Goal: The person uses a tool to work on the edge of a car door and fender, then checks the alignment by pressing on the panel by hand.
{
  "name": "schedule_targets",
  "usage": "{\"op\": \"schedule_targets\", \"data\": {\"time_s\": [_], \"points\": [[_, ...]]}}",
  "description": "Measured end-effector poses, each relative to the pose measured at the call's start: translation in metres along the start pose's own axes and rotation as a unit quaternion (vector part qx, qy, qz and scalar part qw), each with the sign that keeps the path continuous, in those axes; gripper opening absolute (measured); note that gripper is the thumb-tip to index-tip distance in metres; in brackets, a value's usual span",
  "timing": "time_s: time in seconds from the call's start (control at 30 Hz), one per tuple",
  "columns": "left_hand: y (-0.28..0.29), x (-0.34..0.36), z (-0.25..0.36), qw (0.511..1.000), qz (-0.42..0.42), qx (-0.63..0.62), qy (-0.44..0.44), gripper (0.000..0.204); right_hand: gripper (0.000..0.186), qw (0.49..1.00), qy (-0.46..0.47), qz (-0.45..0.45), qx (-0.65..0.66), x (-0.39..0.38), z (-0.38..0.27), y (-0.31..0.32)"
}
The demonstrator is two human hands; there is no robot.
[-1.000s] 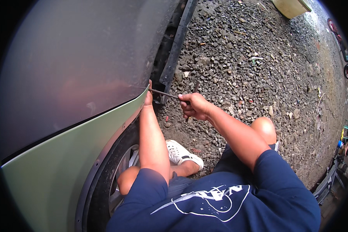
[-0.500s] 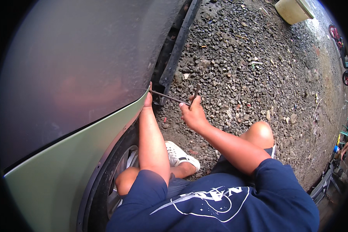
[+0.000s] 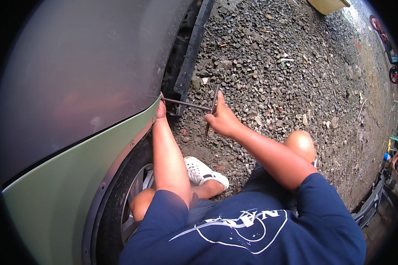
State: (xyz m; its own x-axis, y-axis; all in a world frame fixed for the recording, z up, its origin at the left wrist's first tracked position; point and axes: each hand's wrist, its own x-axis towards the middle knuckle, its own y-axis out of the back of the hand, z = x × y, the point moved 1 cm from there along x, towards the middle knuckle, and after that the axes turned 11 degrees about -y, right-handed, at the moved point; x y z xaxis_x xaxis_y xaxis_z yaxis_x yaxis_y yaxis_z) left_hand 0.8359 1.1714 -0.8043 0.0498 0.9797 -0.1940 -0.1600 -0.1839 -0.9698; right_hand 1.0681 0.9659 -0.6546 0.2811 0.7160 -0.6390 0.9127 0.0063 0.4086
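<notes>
A dark metal T-handle wrench (image 3: 188, 104) reaches from the front corner of a light green car fender (image 3: 66, 194) out to the right. My right hand (image 3: 226, 121) is closed about its crossbar, with thumb and fingers against the bar near where it joins the shaft. The crossbar stands nearly upright in the picture. My left hand (image 3: 161, 111) is at the fender's front corner, beside the shaft's far end. Its fingers are largely hidden behind the panel, and so is the wrench's tip.
A dark hood (image 3: 84, 66) spans the upper left. Black front-end framework (image 3: 190, 57) juts past the fender. Below my left arm is a wheel (image 3: 128, 194). Gravel (image 3: 261, 66) covers the ground, with a pale plastic tub (image 3: 328, 6) at the far edge.
The wrench's crossbar has turned, its lower end now showing below my right hand. My right hand's grip has shifted on it. The whole view has moved slightly, sliding the car leftward and up.
</notes>
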Motion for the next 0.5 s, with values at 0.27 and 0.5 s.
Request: {"op": "schedule_targets", "data": {"time_s": [0.27, 0.5], "points": [[-0.025, -0.011, -0.002, 0.987, 0.1, -0.12, 0.035, 0.021, 0.062, 0.83, 0.336, 0.192, -0.403, -0.011, -0.005, 0.003], [-0.039, -0.011, 0.0, 0.99, -0.016, -0.106, 0.095, 0.019, 0.052, 0.839, 0.44, 0.178, -0.267, 0.028, -0.002, -0.009]]}}
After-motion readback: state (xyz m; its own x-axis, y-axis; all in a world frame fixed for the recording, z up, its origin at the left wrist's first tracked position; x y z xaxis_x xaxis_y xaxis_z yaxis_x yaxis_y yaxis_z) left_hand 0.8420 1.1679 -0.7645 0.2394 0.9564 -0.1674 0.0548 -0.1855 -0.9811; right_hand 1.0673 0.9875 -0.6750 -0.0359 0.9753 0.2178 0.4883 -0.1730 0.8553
